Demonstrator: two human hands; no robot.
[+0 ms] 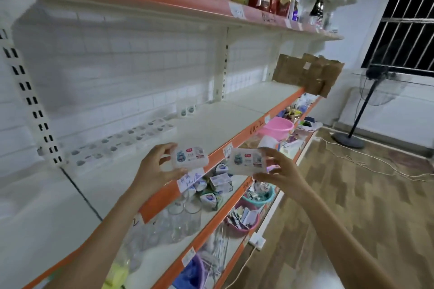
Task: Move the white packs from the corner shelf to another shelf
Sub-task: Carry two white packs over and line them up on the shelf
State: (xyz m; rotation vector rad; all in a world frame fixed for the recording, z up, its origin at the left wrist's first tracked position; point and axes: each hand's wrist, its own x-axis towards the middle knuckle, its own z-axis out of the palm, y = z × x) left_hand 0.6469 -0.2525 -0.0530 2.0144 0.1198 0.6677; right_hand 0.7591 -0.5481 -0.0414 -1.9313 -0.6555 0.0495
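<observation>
Packs [189, 157] held at shelf edge [237, 137] | pink basin [279, 127] below

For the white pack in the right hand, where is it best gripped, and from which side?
Across its narrow edges, coming from the right side. The white pack is a flat rectangular box, so the right hand pinching top and bottom edges between fingers and thumb looks sound.

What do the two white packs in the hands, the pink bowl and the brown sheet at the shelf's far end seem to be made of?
Pack in the left hand and pack in the right hand: likely glossy plastic, with translucent white edges and printed labels. Pink bowl: probably moulded plastic, smooth with an even colour. Brown sheet: looks like matt cardboard, creased and taped.
</observation>
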